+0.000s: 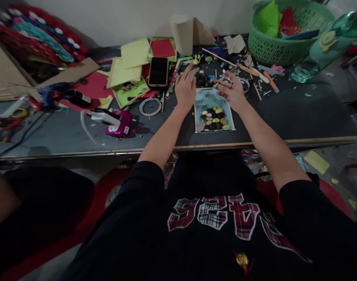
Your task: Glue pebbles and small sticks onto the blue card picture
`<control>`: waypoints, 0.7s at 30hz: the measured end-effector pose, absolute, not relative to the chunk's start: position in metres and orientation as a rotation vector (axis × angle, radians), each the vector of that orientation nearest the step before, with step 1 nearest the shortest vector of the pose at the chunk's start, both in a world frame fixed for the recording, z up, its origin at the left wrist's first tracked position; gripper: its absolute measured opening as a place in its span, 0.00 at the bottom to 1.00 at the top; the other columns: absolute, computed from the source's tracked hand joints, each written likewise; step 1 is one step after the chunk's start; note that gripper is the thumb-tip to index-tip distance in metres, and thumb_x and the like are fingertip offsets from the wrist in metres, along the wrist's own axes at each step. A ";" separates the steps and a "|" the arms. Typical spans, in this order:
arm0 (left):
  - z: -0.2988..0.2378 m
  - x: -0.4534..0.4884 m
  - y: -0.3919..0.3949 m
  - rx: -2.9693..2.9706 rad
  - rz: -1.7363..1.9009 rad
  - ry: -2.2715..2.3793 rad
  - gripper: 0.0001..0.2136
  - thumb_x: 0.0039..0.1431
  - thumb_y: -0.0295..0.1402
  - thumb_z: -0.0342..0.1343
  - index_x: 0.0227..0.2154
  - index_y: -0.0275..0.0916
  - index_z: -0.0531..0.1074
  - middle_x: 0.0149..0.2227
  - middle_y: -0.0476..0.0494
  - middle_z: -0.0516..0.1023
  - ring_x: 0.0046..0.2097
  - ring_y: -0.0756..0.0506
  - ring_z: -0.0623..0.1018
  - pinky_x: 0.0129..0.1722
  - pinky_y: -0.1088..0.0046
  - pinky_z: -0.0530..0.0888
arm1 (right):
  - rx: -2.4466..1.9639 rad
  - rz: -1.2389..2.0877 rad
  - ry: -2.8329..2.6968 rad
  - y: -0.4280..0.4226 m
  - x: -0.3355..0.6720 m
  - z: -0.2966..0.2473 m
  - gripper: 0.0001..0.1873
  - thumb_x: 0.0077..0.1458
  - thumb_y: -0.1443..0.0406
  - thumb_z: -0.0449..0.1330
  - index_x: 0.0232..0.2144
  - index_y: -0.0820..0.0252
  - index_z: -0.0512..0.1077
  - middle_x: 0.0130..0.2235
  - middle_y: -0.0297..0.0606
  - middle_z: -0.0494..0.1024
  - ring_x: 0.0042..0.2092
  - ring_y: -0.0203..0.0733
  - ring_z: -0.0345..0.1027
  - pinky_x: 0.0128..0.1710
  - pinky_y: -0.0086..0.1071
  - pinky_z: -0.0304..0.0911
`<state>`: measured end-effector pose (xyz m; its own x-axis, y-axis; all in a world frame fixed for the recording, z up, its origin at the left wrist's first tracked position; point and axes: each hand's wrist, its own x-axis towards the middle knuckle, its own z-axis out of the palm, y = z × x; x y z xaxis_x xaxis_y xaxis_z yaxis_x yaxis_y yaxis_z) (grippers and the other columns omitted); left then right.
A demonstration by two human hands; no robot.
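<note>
A small framed picture (201, 99) with a pale blue ground lies on the dark table in front of me, with several coloured and black pebbles (213, 118) grouped in its lower half. My left hand (185, 86) rests just left of the frame's top, fingers stretched out and apart, holding nothing. My right hand (232, 91) hovers over the frame's upper right corner, fingers loosely curled with the tips near a pile of dark pebbles (204, 80) beyond the frame. I cannot make out anything between its fingers.
A phone (158, 71) lies left of my left hand beside yellow and red paper sheets (131, 62). A pink tape dispenser (118, 124) sits near the table's front edge (196, 146). A green basket (283, 35) and a bottle (327, 43) stand at the back right, with sticks scattered around.
</note>
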<state>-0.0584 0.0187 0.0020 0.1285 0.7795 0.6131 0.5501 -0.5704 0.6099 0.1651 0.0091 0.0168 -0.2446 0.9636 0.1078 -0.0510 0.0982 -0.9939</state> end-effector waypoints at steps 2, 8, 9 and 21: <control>0.007 -0.050 0.011 2.182 1.436 1.447 0.18 0.68 0.48 0.47 0.55 0.52 0.72 0.64 0.44 0.70 0.67 0.40 0.68 0.69 0.55 0.60 | -0.963 1.323 -1.387 0.008 0.164 0.018 0.50 0.38 0.41 0.73 0.58 0.44 0.57 0.58 0.40 0.76 0.62 0.51 0.69 0.57 0.49 0.73; 0.020 -0.024 -0.011 2.380 1.241 1.350 0.21 0.61 0.55 0.55 0.47 0.46 0.77 0.53 0.38 0.80 0.59 0.37 0.76 0.62 0.55 0.69 | -1.005 1.324 -1.384 0.003 0.161 0.024 0.53 0.37 0.40 0.73 0.60 0.44 0.57 0.57 0.40 0.77 0.60 0.52 0.71 0.59 0.51 0.71; 0.018 -0.023 -0.011 2.378 1.251 1.360 0.20 0.63 0.54 0.53 0.45 0.46 0.78 0.51 0.38 0.81 0.58 0.38 0.77 0.62 0.56 0.70 | -1.003 1.327 -1.389 0.003 0.161 0.024 0.53 0.36 0.40 0.73 0.61 0.43 0.56 0.57 0.39 0.77 0.60 0.52 0.71 0.59 0.51 0.71; 0.016 -0.018 -0.013 2.277 1.343 1.372 0.20 0.64 0.54 0.50 0.38 0.46 0.78 0.44 0.39 0.83 0.52 0.40 0.79 0.59 0.59 0.73 | -0.957 1.292 -1.451 0.010 0.164 0.015 0.58 0.30 0.36 0.72 0.61 0.46 0.58 0.57 0.43 0.77 0.61 0.55 0.69 0.58 0.51 0.71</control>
